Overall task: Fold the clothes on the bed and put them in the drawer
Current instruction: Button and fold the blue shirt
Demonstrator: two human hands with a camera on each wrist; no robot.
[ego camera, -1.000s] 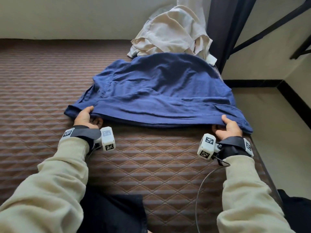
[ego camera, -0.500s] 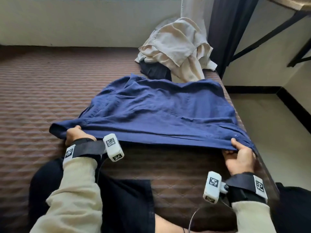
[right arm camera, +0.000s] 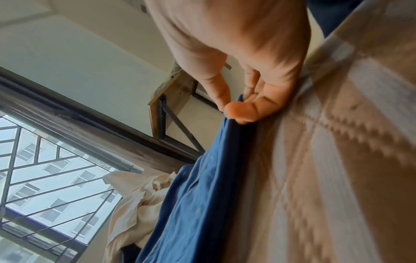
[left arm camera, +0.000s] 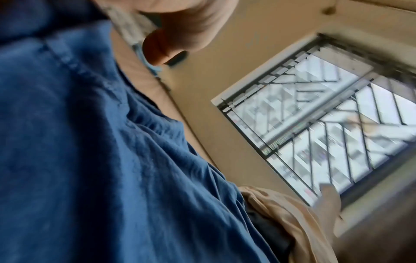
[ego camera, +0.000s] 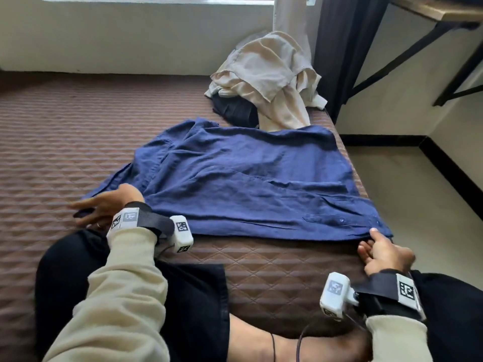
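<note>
A dark blue shirt lies spread flat on the brown quilted mattress. My left hand is at the shirt's near left corner with its fingers stretched out to the left, and it grips nothing. In the left wrist view the blue shirt fills the left side below my palm. My right hand pinches the shirt's near right hem between thumb and fingers. The right wrist view shows that pinch on the blue shirt clearly.
A crumpled cream garment lies on a dark garment at the bed's far right corner. The bed's right edge drops to a tiled floor. A bracketed shelf hangs over it. My dark-trousered legs rest on the mattress.
The blue shirt was drawn toward me and now lies flat. My left hand has let go of its corner and opened. My right hand still pinches the hem.
</note>
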